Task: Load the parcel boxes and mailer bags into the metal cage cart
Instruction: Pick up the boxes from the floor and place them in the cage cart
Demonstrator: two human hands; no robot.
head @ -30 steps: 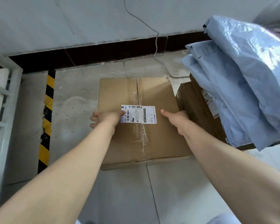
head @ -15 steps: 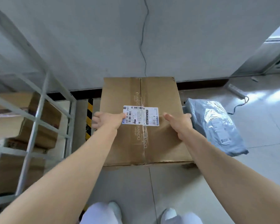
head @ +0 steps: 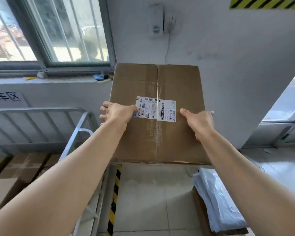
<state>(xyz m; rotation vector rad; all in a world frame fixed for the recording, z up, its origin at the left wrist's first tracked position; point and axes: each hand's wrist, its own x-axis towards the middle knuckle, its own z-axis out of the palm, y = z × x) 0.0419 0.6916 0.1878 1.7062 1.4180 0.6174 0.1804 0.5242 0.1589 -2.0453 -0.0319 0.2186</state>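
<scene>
I hold a large brown cardboard parcel box (head: 174,137) with a white shipping label up in the air in front of me. My left hand (head: 117,113) grips its left edge and my right hand (head: 199,120) grips its right edge. The metal cage cart (head: 41,109) stands at the left, its grey rail lower than the box and cardboard boxes (head: 22,169) stacked inside. Light blue mailer bags (head: 216,201) lie on a brown box at the lower right.
A black-and-yellow hazard stripe (head: 115,198) runs along the tiled floor beside the cart. A barred window (head: 46,29) fills the upper left wall. A wall socket with a plug (head: 157,19) sits above the box. A doorway opens at the right.
The box has risen from floor level to chest height, held by both hands. The view has tilted up from the floor to the wall and window, and the cart's top rail now shows.
</scene>
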